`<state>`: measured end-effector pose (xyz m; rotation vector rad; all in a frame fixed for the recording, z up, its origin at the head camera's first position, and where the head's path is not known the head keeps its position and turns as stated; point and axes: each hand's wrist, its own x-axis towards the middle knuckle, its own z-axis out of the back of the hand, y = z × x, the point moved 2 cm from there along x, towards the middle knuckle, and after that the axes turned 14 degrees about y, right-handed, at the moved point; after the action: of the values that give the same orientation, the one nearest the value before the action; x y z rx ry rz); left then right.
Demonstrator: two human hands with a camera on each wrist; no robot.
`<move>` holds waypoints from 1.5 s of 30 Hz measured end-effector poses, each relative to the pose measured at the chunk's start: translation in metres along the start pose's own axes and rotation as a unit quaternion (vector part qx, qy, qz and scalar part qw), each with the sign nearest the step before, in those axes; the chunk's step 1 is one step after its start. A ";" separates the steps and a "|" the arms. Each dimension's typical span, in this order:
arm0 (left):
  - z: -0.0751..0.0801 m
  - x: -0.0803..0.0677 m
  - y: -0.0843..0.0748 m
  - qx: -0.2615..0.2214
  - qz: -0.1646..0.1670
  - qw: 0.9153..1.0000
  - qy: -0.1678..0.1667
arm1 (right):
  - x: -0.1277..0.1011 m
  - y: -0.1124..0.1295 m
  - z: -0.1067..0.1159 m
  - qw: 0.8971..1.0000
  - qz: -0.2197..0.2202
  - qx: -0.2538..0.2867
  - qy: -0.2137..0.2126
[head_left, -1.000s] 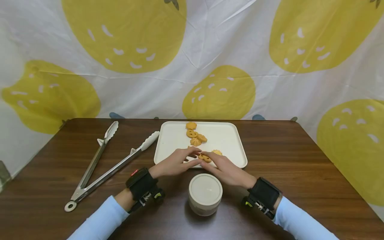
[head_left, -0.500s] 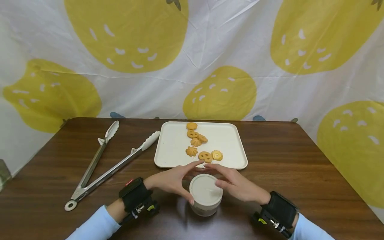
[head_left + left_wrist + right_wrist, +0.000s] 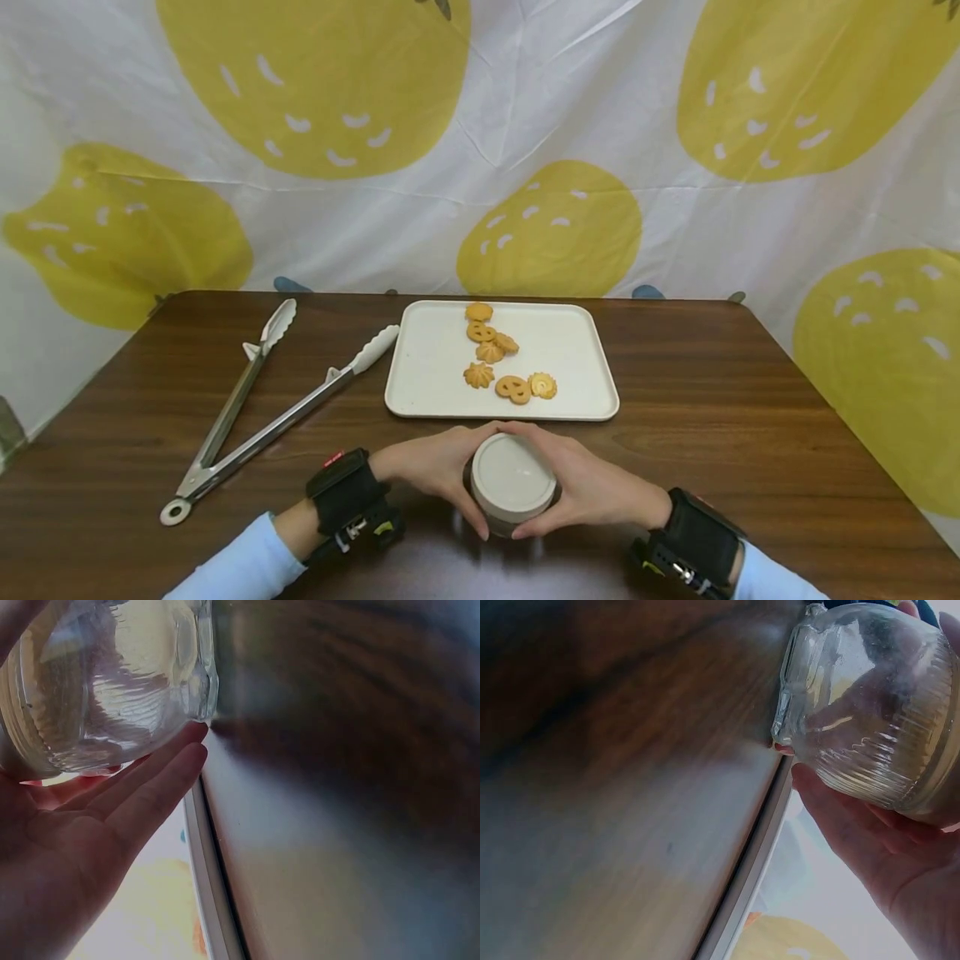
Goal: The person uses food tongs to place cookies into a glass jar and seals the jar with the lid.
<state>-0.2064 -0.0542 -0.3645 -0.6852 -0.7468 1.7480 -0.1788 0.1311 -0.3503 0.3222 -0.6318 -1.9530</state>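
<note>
A clear ribbed glass jar [image 3: 127,682] with a pale round lid [image 3: 513,472] stands upright near the front of the table, its base right at the wood in both wrist views. My left hand [image 3: 441,467] curves around its left side, thumb toward the front and fingers behind. From the right, my right hand [image 3: 592,483] wraps it the same way, the two hands meeting behind the jar. In the right wrist view the fingers [image 3: 847,817] lie along the glass. Most of the jar's side is hidden under the lid in the head view.
Behind the hands lies a white tray [image 3: 427,375] bearing several cookies, among them a pretzel-shaped cookie [image 3: 513,388] and a round cookie [image 3: 543,385]. Long metal tongs [image 3: 262,433] with white tips lie spread on the left of the brown table [image 3: 712,400]. A lemon-print cloth [image 3: 360,233] hangs behind.
Both hands have come back from above the tray's near edge to the jar and now grip it from either side. The cookies are uncovered; the jar, tray and tongs stay put.
</note>
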 end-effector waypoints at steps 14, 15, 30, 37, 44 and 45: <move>0.007 0.001 0.002 0.020 0.020 0.999 -0.045 | 0.006 -0.005 0.008 1.000 -0.005 -0.009 -0.009; 0.007 0.001 0.003 0.024 0.021 0.998 -0.048 | 0.007 -0.007 0.009 1.000 -0.004 -0.009 -0.007; 0.011 0.001 0.004 0.007 0.044 0.996 -0.073 | 0.011 -0.014 0.018 1.000 -0.006 -0.023 -0.010; 0.007 0.002 0.003 0.021 0.040 0.994 -0.101 | 0.009 0.000 0.021 0.993 -0.077 -0.079 -0.031; 0.004 0.001 0.003 0.021 0.051 0.991 -0.125 | 0.012 0.020 0.010 0.973 -0.136 -0.173 -0.071; 0.003 0.002 0.002 0.018 0.052 0.991 -0.125 | 0.013 0.022 0.008 0.969 -0.142 -0.185 -0.077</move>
<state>-0.2108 -0.0538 -0.3641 -0.4926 -0.8588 1.9626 -0.1720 0.1143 -0.3314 0.0266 -0.3166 -2.3370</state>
